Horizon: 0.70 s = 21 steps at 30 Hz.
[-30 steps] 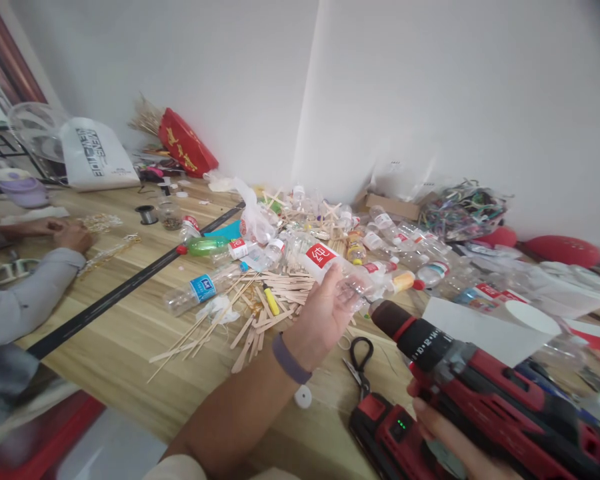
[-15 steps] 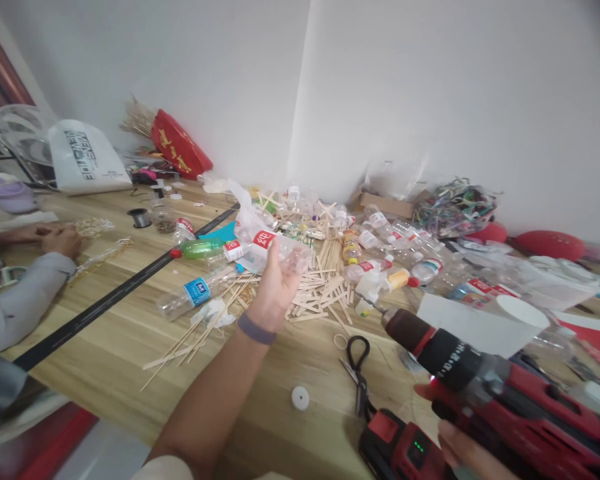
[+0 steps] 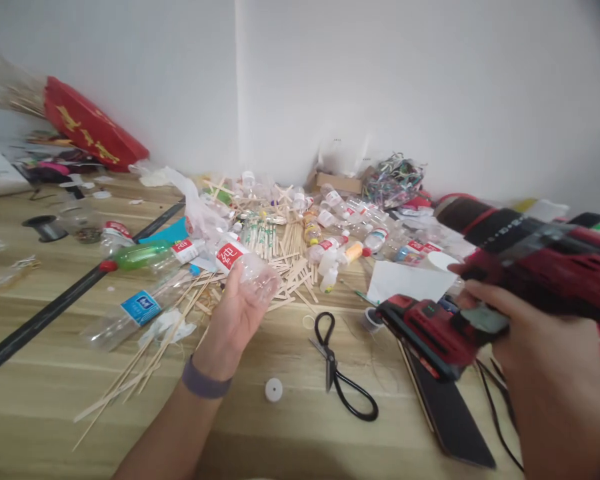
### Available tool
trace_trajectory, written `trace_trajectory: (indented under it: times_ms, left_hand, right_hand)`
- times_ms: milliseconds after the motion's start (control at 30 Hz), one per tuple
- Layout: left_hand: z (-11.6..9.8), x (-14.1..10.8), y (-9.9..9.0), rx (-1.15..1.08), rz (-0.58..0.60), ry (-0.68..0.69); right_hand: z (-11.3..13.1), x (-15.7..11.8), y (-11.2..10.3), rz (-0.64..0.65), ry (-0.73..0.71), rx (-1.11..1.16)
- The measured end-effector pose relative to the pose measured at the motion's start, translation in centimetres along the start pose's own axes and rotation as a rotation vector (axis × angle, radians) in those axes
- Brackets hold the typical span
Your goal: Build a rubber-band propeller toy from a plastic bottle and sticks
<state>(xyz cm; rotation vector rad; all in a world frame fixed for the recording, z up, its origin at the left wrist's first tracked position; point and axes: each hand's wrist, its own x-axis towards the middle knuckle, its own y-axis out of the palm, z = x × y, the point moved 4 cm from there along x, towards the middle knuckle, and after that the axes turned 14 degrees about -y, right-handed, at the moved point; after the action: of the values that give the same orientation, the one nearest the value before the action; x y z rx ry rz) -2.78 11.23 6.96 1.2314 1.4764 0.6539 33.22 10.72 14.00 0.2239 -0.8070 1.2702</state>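
Note:
My left hand [image 3: 230,323] is closed around a clear plastic bottle [image 3: 253,275] with a red label, held tilted over the table. My right hand [image 3: 540,353] grips a red and black cordless drill [image 3: 525,260] by its handle, raised at the right, its chuck toward the left. The drill bit is not visible against the wall. Between my hands, black-handled scissors [image 3: 331,363] lie on the table. To their left lies a white round cap [image 3: 273,390] with a small dark hole in its middle.
Wooden sticks [image 3: 300,277] and several plastic bottles [image 3: 340,247] are heaped at the back. A green bottle [image 3: 143,255] and a blue-labelled bottle [image 3: 140,308] lie at left beside a black strip [image 3: 55,313]. A dark flat phone-like object [image 3: 447,413] lies below the drill.
My view has swung right, and the other person's hands have left it. The drill has lifted and turned more level. My left hand still holds the bottle.

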Motion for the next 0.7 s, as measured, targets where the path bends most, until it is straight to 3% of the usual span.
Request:
trace_trajectory:
  times_ms: [133, 267, 500, 700]
  left_hand:
    - [0.4, -0.2, -0.5, 0.041, -0.045, -0.008]
    - [0.9, 0.0, -1.2, 0.057, -0.096, -0.014]
    - [1.8, 0.6, -2.4, 0.066, -0.093, -0.090]
    - [2.0, 0.9, -2.8, 0.052, -0.078, -0.138]
  right_hand:
    - [-0.8, 3.9, 2.1, -0.230, -0.042, 0.116]
    - [-3.4, 6.3, 4.7, -0.297, -0.046, 0.216]
    - [-8.5, 7.6, 8.1, -0.255, 0.015, 0.352]
    - [-11.6, 7.5, 9.5, -0.150, 0.076, 0.373]
